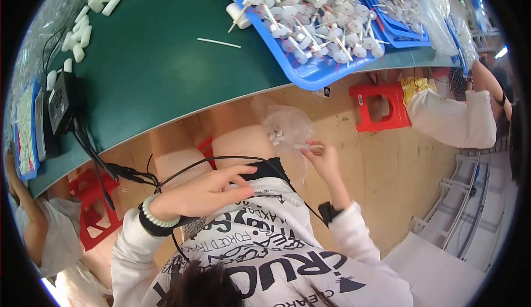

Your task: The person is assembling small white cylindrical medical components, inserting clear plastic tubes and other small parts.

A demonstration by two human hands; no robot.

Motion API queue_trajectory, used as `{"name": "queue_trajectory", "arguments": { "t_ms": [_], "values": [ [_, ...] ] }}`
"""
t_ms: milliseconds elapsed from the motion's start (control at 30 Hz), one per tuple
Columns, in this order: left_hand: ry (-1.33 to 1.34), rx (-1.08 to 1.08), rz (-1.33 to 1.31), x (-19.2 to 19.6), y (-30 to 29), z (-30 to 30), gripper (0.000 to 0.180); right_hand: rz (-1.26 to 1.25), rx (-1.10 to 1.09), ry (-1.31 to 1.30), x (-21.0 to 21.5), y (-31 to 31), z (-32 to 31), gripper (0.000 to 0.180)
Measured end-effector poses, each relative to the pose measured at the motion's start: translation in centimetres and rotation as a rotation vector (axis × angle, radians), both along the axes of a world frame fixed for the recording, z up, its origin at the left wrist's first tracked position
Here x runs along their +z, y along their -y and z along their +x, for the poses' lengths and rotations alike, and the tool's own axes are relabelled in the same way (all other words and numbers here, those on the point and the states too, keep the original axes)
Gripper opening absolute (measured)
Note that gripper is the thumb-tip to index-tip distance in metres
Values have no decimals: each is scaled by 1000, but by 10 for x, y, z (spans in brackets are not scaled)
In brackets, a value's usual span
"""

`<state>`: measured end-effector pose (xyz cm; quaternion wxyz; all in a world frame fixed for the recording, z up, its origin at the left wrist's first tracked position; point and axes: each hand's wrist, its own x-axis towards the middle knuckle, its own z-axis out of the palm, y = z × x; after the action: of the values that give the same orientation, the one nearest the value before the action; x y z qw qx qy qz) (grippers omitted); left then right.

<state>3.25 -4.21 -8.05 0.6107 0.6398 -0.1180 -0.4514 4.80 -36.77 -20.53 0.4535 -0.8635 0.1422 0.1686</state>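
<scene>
My left hand [207,191] is over my lap with nothing in it, its fingers stretched out and slightly apart. To the right of my thighs, my right hand [323,160] pinches a small white piece [301,146], whose exact kind I cannot make out. That piece lies against a crumpled clear plastic bag [287,122] with a few small things in it, below the table edge. On the green table [166,75], a thin white stick [219,43] lies alone. Right of it, a blue tray [315,77] is heaped with small parts that have white sticks and translucent discs.
White cylinders [110,3] lie scattered at the table's far left. A black box [65,97] with cables stands at the left edge, beside another blue tray [26,135]. More blue trays are stacked at right. Red stools [379,105] and other people sit on both sides. A black cable [221,158] crosses my lap.
</scene>
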Motion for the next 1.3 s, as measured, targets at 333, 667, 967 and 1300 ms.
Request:
{"name": "queue_trajectory", "arguments": {
  "t_ms": [333, 667, 967, 1300],
  "values": [
    [-207, 334, -148, 15, -38, -10, 29, -180, 506, -593, -45, 8, 58, 35],
    [-55, 409, -241, 33, -35, -2, 26, -80, 462, 619, 240, -81, 157, 16],
    [26, 502, -237, 37, -57, -15, 25, -580, 508, 793, 229, -122, 176, 23],
    [158, 689, -306, 52, -60, 5, 32, -142, 241, 1202, 247, -163, 100, 22]
  ]
}}
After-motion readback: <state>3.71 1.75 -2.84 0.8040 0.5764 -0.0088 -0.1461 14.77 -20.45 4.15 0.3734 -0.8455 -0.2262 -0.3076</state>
